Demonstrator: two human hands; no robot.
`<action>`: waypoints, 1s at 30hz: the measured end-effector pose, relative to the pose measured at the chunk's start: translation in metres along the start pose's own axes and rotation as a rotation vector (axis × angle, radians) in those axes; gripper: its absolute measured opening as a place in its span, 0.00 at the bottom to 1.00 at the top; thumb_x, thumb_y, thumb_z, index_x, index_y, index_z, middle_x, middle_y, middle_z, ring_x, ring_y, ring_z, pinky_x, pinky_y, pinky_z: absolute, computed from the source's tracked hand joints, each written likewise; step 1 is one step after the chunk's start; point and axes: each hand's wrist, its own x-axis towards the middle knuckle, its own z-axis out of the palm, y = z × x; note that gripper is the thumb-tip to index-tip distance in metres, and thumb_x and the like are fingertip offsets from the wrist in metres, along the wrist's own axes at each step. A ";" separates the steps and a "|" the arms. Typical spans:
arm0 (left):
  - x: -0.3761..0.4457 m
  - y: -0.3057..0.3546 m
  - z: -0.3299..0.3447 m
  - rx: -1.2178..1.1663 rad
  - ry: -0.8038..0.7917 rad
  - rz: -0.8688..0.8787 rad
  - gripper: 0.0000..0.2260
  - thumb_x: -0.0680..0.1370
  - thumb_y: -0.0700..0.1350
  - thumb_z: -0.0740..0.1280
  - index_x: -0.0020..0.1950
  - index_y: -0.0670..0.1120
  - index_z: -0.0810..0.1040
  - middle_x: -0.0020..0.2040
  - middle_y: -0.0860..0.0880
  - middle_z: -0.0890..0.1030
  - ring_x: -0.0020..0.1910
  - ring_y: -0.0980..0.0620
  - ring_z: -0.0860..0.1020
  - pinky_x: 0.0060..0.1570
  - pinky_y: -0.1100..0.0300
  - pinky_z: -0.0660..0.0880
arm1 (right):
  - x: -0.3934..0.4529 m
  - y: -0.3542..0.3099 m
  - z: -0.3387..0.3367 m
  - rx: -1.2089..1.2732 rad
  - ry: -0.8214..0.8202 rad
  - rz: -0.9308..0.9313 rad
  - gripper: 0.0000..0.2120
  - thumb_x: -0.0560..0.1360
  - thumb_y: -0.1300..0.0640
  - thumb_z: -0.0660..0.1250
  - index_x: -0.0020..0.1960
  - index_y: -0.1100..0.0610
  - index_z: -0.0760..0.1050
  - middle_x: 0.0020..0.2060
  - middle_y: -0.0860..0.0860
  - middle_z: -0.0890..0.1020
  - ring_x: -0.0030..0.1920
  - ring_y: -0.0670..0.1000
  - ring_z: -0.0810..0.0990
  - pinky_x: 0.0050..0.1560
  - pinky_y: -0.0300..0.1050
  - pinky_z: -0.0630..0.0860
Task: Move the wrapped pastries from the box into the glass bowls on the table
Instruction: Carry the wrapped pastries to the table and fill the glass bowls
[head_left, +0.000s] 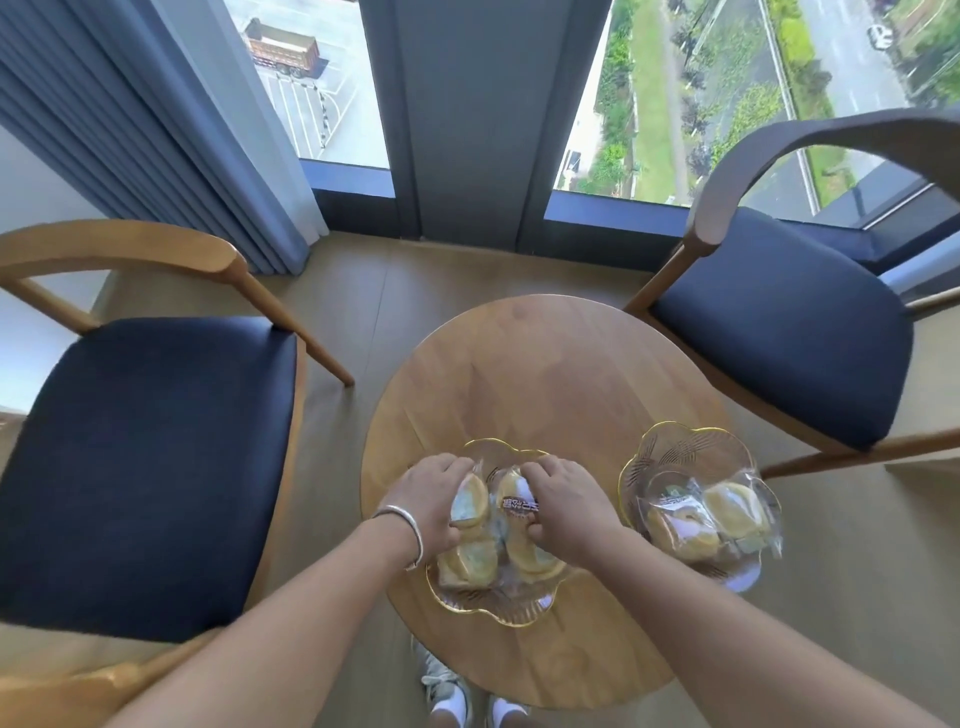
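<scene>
From the head view, I had both hands over the nearer glass bowl (498, 605) on the round desk (545, 364). The grip of my left hand (431, 501) was curled round one wrapped pastry (470, 501), and the grip of my right hand (563, 506) pinched a second pastry (514, 499) with printed film, both held just above the pastries already lying in that bowl. The second glass bowl (680, 452), to the right and near the desk's edge, held more wrapped pastries (711, 519). I could not see the box anywhere.

I judged the risks this way. The slick film could slide out of either grip if I let go unevenly, and a pastry dropped on the heap might roll over the low scalloped rim onto the desk or the floor. Pressing down to settle them could tip or shove the light bowl. My right forearm lay close to the second bowl, so a careless pull back might knock it toward the edge.
</scene>
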 end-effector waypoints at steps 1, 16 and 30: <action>0.003 0.000 0.002 0.000 0.019 0.014 0.36 0.66 0.47 0.74 0.71 0.49 0.62 0.67 0.49 0.69 0.67 0.48 0.67 0.66 0.58 0.64 | 0.003 0.001 0.002 -0.006 0.004 -0.001 0.26 0.69 0.52 0.67 0.66 0.55 0.67 0.63 0.53 0.71 0.63 0.56 0.69 0.65 0.47 0.64; 0.009 0.019 -0.002 0.382 -0.127 0.082 0.36 0.74 0.57 0.65 0.76 0.47 0.52 0.78 0.46 0.52 0.76 0.46 0.41 0.73 0.45 0.39 | 0.000 -0.003 0.006 -0.105 0.031 0.027 0.41 0.74 0.44 0.65 0.79 0.53 0.48 0.78 0.53 0.56 0.78 0.55 0.46 0.77 0.57 0.43; -0.049 0.099 -0.163 0.396 0.283 0.034 0.36 0.77 0.67 0.47 0.77 0.49 0.37 0.78 0.48 0.41 0.75 0.48 0.37 0.70 0.44 0.33 | -0.124 -0.007 -0.130 0.113 0.470 0.277 0.39 0.77 0.38 0.59 0.79 0.49 0.44 0.79 0.50 0.50 0.78 0.50 0.45 0.76 0.49 0.41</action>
